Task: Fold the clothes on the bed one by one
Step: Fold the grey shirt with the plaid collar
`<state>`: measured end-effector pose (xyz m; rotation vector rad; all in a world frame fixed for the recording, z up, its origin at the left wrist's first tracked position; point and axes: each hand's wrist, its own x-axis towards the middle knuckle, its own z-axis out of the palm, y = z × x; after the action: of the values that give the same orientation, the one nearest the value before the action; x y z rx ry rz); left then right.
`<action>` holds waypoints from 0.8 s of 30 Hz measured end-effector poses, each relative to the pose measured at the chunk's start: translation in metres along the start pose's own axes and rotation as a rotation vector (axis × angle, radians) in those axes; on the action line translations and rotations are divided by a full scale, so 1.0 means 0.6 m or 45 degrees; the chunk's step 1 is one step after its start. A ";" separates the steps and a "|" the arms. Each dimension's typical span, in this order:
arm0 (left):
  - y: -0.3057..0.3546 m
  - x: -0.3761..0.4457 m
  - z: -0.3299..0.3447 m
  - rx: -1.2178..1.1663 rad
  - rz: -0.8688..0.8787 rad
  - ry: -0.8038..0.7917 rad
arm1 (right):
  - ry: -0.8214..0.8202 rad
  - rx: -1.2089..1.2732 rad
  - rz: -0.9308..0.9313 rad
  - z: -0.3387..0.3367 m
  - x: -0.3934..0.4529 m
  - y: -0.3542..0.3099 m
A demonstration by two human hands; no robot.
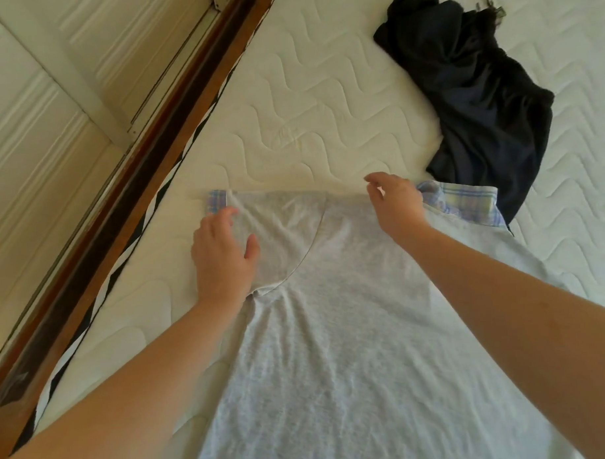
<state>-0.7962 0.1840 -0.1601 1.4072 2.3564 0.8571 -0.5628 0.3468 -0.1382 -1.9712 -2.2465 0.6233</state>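
Evidently spread flat on the bed for folding, the grey shirt lies under the left hand, fingers loosely apart, while the right hand hovers, fingers loosely curled, holding nothing.

A shirt lies spread on the mattress, with a clothes heap behind it to the right.

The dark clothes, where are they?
The dark clothes lie crumpled at the head view's upper right on the mattress, beyond the right hand.
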 end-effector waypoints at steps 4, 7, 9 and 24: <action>0.079 0.053 0.065 0.038 0.403 -0.293 | -0.215 -0.342 0.058 -0.019 0.025 0.080; 0.139 0.105 0.122 0.219 0.542 -0.550 | -0.330 -0.572 -0.064 -0.019 0.042 0.099; 0.177 0.139 0.154 0.339 0.508 -0.701 | -0.349 -0.680 -0.123 -0.022 0.053 0.099; 0.203 0.143 0.185 0.468 0.428 -0.480 | 0.105 -0.426 -0.192 -0.017 0.006 0.103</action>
<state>-0.6966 0.3403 -0.1674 1.9489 2.0843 0.1916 -0.5024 0.3581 -0.1516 -1.8888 -2.5519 0.1538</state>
